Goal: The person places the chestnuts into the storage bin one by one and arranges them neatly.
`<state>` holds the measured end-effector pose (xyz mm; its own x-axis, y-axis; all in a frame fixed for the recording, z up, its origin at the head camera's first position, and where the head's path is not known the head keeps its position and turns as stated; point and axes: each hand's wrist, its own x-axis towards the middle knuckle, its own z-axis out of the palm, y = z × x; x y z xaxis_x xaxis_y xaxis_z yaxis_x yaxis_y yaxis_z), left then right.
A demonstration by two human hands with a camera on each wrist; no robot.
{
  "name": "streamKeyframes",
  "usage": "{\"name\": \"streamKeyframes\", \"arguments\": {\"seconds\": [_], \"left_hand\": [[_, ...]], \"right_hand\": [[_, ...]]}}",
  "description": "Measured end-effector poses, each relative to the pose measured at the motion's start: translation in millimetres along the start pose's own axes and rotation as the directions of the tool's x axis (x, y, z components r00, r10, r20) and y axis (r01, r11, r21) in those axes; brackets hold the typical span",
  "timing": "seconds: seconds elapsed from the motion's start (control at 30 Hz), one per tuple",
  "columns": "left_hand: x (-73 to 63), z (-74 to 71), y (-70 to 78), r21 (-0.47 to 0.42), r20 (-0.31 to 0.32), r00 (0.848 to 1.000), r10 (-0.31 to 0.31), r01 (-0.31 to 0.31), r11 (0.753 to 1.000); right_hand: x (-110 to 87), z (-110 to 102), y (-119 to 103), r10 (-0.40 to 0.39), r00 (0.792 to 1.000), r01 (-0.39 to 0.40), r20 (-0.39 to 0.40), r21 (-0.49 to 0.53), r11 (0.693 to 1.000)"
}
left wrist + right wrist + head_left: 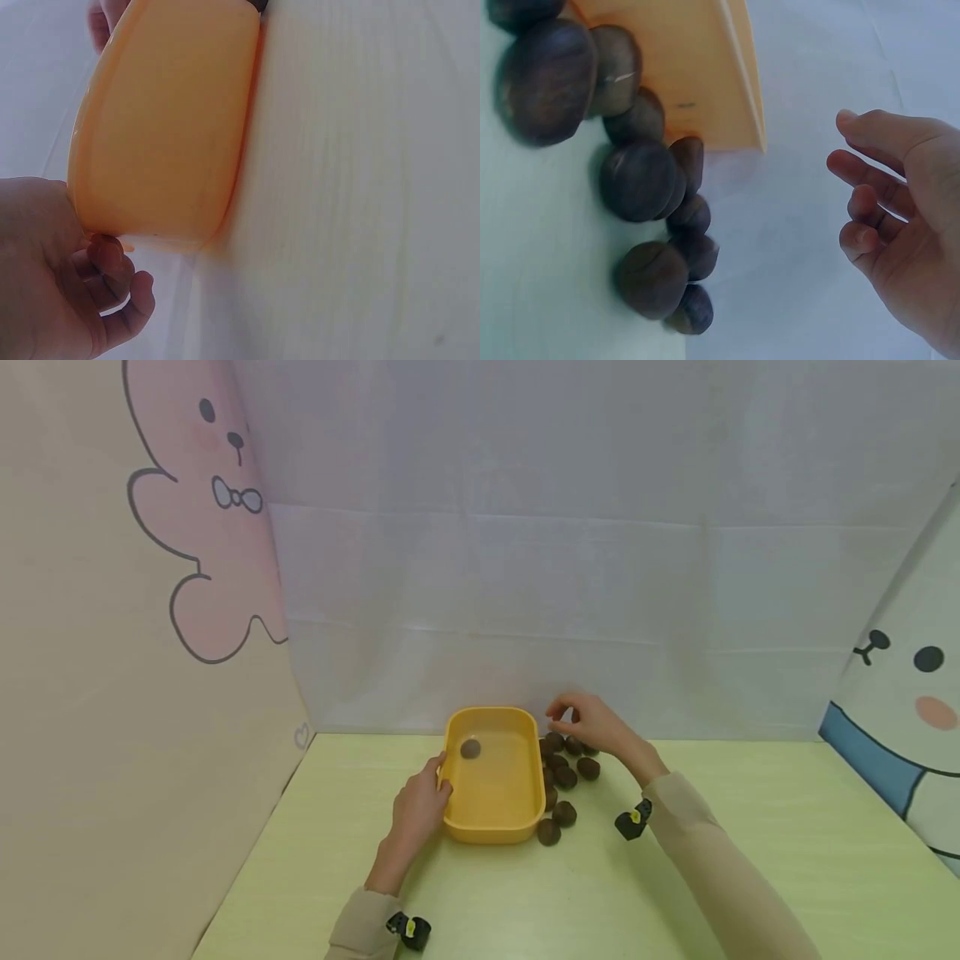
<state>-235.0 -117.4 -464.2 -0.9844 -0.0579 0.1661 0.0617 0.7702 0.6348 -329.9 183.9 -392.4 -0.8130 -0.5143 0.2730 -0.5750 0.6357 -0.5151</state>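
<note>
A yellow plastic box stands on the table with a single chestnut inside, toward its far left. My left hand grips the box by its left side wall; in the left wrist view its fingers are bent at the rim. Along the box's right side lies a cluster of brown chestnuts, several of them touching. Above the far end of that cluster hovers my right hand, fingers loosely bent. The right wrist view shows nothing between its thumb and fingers.
A pale green table carries everything. Close behind the box hangs a white cloth wall. Panels with cartoon animals stand at the left and right. Two chestnuts lie nearest the front, by the box's right corner.
</note>
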Motion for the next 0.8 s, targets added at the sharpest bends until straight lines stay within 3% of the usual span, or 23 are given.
{"name": "streamKeyframes", "arguments": {"seconds": [0.57,0.8], "left_hand": [[0.8,1.5,-2.3,-0.010,0.000,1.000,0.011,-0.011,1.000],[0.7,1.3,-1.7,-0.008,0.002,1.000,0.002,-0.002,1.000]], "right_hand": [[-53.7,9,45,0.110,0.992,-0.112,0.063,0.034,0.993],[-64.3,18,60,0.119,0.988,-0.122,0.101,0.031,0.992]]}}
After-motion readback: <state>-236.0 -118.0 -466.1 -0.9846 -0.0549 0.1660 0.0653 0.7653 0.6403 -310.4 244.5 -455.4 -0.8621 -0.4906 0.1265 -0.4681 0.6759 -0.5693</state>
